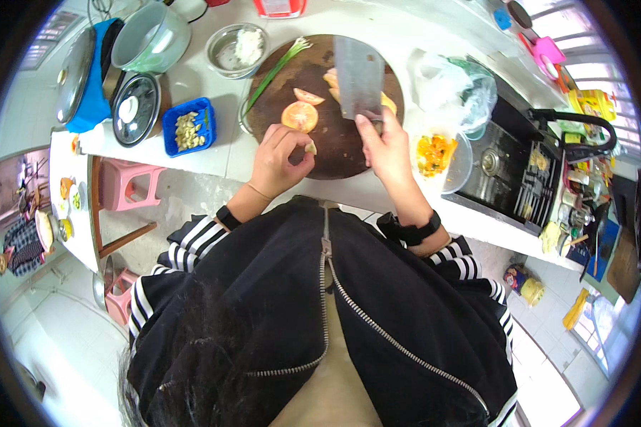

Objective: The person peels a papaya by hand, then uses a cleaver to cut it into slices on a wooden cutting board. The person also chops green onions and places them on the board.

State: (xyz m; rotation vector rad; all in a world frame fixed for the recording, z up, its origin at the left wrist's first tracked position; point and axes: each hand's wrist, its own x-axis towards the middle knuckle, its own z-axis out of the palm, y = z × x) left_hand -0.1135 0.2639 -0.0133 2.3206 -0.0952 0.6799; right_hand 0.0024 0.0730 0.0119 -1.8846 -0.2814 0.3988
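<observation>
My right hand grips the handle of a metal cleaver, its broad blade raised over the round wooden cutting board. Between thumb and forefinger, my left hand pinches a small pale piece, possibly garlic, over the board's near left part. Just beyond that hand lie a cut tomato half and a tomato wedge. A green onion stalk rests along the board's left edge. Behind the blade, yellow-orange pieces are partly hidden.
Left of the board stand a blue plastic basket of peeled garlic cloves, a metal bowl with white food, a lidded pot and a translucent tub. To the right are orange scraps, a plastic bag and a sink.
</observation>
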